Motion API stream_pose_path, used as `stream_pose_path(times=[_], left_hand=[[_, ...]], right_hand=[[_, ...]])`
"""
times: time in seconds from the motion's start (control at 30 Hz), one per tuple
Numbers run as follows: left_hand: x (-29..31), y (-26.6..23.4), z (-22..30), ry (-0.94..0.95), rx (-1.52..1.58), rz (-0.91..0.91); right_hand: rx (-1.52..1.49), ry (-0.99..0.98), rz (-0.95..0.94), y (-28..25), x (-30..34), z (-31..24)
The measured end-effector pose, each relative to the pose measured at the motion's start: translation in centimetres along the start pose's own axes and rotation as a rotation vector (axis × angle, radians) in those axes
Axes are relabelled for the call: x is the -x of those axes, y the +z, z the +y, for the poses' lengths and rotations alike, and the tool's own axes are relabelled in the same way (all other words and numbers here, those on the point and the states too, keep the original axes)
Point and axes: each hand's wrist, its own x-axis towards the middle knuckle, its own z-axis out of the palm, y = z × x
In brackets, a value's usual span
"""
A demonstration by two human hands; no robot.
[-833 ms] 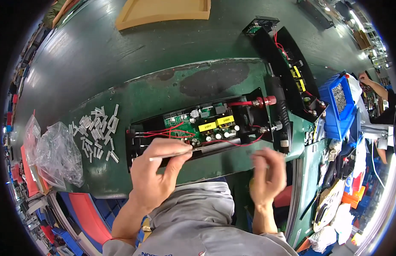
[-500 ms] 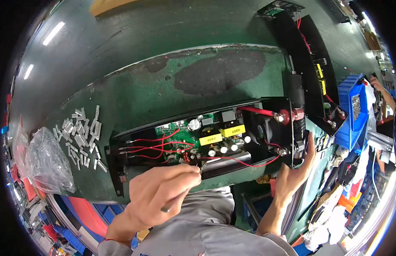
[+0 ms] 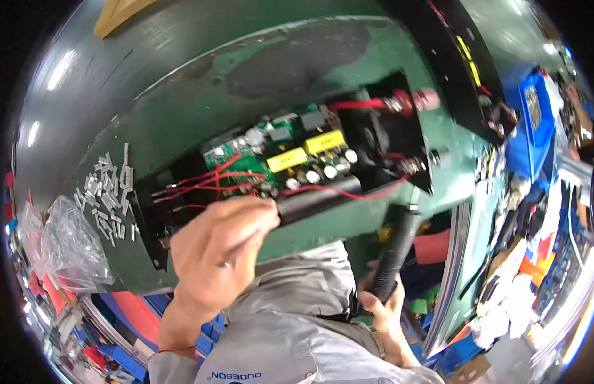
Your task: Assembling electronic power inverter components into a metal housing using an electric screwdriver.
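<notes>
A black metal case lies on the green bench. Inside are a green circuit board, yellow-labelled blocks, white-capped parts and red wires. My left hand is closed at the case's near side, fingertips pressed together by its edge; what they pinch is hidden. A small metal glint shows among its fingers. Below the case's right end, my right hand grips a black electric screwdriver by its lower part. The tool tilts, its thin tip pointing up toward the case's right corner.
Silver metal strips lie loose at the left, beside a clear plastic bag. A second black case stands at the far right, near a blue bin of small metal parts. Cluttered items line the right side.
My right hand has left the case's right end and come down nearer my body, now with the screwdriver in it. My left hand stays by the near side. The whole view has shifted and turned.
</notes>
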Motion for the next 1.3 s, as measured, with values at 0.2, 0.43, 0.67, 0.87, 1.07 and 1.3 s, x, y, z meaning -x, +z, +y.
stream_pose_path(times=[0.2,0.43,0.67,0.87,1.07,1.3], left_hand=[[0.2,0.5,-0.1,0.042,-0.062,0.039],[0.3,0.8,-0.4,0.141,-0.119,0.060],[0.2,0.7,-0.5,0.115,-0.121,0.043],[-0.3,0.7,-0.6,0.081,-0.069,0.057],[-0.1,0.1,0.6,-0.068,-0.023,0.033],[0.2,0.0,0.3,-0.110,0.019,-0.021]], right_hand=[[0.268,-0.075,-0.220,3.2,1.1,2.7],[0.281,-0.272,-0.337,2.3,0.5,2.6],[0.219,-0.228,-0.350,2.7,0.2,1.9],[0.184,-0.103,-0.394,2.2,-0.5,0.0],[-0.067,0.093,-0.552,1.5,-1.3,1.4],[-0.352,0.398,-0.738,0.9,-1.2,1.5]])
